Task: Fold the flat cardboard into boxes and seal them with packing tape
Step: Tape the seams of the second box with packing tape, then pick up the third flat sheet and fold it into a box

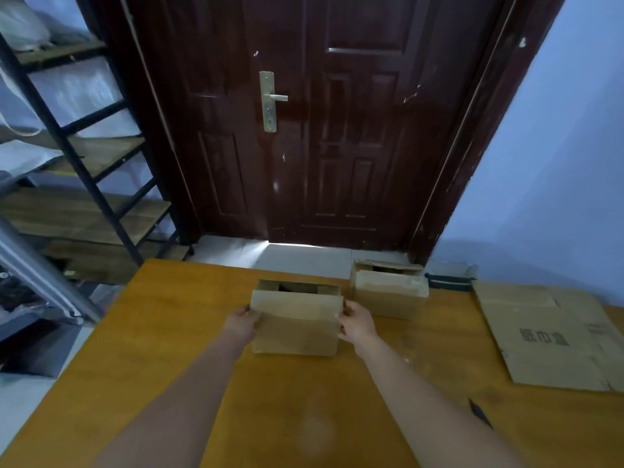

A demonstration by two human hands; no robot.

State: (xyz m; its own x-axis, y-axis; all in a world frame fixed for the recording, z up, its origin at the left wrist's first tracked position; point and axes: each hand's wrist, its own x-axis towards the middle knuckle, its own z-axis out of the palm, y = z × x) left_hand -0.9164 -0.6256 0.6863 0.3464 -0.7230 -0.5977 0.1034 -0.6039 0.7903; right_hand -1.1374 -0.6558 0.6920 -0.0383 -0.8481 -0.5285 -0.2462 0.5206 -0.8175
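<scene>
While both hands bear on the ends of the near box, the step in hand appears to be setting down or squaring up a folded carton, not taping it. The left hand is laid against the box's left end, its fingers wrapped round the upper corner. The right hand meets the right end in like manner, fingers curled about that edge. The grip is therefore a two-sided clasp, the box held between the palms.

The box stands on the orange table, directly ahead of the person and toward the far edge. Its top is open; the far flaps stand up and a dark interior shows. Whether tape already lies on its underside cannot be told.

A second box stands just beside it to the right and slightly farther off, also open at the top, with what looks like tape across its near face. A flat cardboard sheet lies well apart at the right edge of the table, printed and unfolded.

No roll of packing tape is visible. In the inspector's judgement, the next move calls for releasing this box and reaching right for the flat sheet, or else locating the tape to close the open top.
</scene>
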